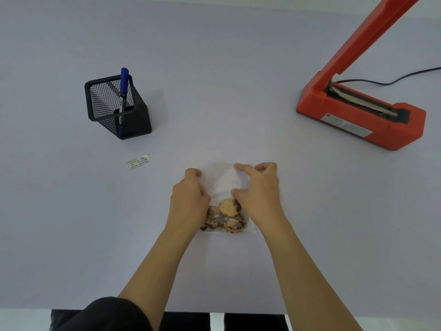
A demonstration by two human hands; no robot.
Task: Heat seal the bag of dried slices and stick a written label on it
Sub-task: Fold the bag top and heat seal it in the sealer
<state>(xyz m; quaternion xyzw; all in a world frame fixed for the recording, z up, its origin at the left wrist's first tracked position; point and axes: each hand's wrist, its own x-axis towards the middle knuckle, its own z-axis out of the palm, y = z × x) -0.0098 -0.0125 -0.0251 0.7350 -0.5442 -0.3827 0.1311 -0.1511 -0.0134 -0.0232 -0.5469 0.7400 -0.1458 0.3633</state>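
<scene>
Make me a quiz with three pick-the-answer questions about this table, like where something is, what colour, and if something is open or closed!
1. Where is the blue marker?
A. In the black mesh pen holder
B. Lying on the table
C. In a hand

2. What colour is the heat sealer?
A. Green
B. Orange-red
C. Yellow

3. How is the sealer's arm?
A. Pressed down
B. Raised up
C. Missing

Answers:
1. A, the marker stands upright inside the mesh holder.
2. B, its base and arm are both orange-red.
3. B, the arm slants upward, so the sealing strip is uncovered; the left hand and right hand hold the bag of dried slices away from it.
</scene>
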